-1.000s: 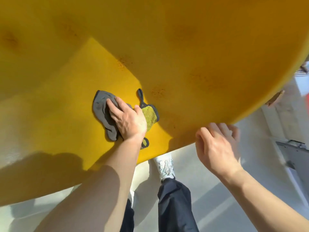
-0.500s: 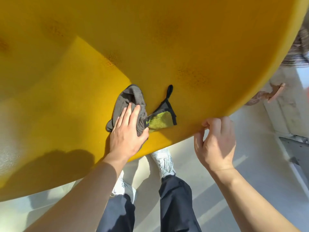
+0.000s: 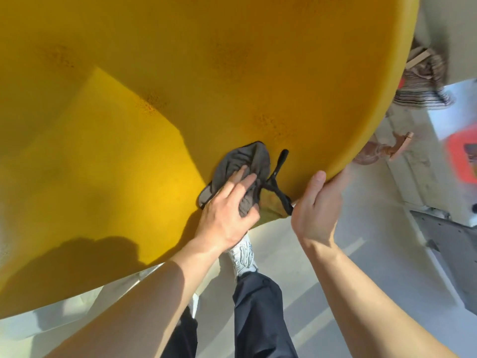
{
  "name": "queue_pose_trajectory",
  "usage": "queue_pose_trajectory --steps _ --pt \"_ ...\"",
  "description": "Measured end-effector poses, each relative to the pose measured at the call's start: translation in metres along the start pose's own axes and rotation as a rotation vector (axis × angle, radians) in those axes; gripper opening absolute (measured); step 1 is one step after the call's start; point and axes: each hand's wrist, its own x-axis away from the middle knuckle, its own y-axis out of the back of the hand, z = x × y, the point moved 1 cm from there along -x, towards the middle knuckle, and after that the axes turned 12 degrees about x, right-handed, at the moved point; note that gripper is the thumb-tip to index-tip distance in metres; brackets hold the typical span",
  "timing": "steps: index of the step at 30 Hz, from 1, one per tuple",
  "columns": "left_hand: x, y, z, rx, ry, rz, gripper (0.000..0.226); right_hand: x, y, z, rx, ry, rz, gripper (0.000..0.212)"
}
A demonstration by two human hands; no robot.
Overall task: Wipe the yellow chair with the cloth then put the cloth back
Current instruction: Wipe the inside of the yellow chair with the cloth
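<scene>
The left hand (image 3: pixel 227 215), clutching the cloth (image 3: pixel 245 158), has been swept rimward. The yellow chair (image 3: pixel 232 73) is gripped by the right hand (image 3: pixel 315 208); wiping seems unfinished.

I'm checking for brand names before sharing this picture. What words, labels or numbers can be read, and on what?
No text can be read.
On the yellow chair: no text shows.
On the cloth: no printed tag shows.
On the shoe: grey markings, too blurred to read.
On the red-orange object at the right edge: too blurred to read.

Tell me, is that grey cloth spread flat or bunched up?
Bunched up: the cloth lies crumpled in folds on the yellow chair under the left hand.
</scene>
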Motion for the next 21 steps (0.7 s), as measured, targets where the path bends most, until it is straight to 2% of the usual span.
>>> queue_pose_trajectory --steps 1,3,6,8,10,13,15,17,19,21 --pt "-0.010 0.000 0.001 -0.018 0.031 -0.040 0.063 0.001 -0.003 -0.001 0.000 -0.027 0.009 0.046" --pt "-0.036 -0.005 -0.009 0.048 0.136 -0.222 0.062 0.002 -0.007 -0.003 0.001 -0.066 0.031 0.043" --pt "-0.088 -0.011 -0.055 0.373 0.351 -0.528 0.059 0.001 -0.008 -0.005 0.042 -0.071 0.052 0.045" --pt "-0.121 -0.012 -0.090 0.540 0.343 -0.607 0.060 0.001 -0.008 -0.008 0.060 -0.063 0.075 0.046" --pt "-0.127 -0.016 -0.118 0.525 0.183 -0.575 0.061 -0.002 -0.008 -0.009 0.077 -0.061 0.086 0.047" --pt "-0.084 -0.020 -0.101 0.358 -0.061 -0.356 0.063 -0.002 -0.007 -0.007 0.101 -0.083 0.085 0.047" --pt "-0.053 -0.016 -0.057 0.168 -0.099 -0.162 0.068 0.000 -0.008 -0.003 0.118 -0.114 0.096 0.045" --pt "-0.039 -0.003 -0.020 0.048 -0.008 -0.056 0.076 0.001 -0.008 0.000 0.127 -0.134 0.104 0.046" --pt "-0.047 0.006 -0.011 0.022 0.083 -0.163 0.071 0.000 -0.007 0.001 0.115 -0.141 0.106 0.048" --pt "-0.075 0.005 -0.031 0.097 0.270 -0.386 0.064 0.000 -0.006 0.000 0.109 -0.149 0.100 0.048"
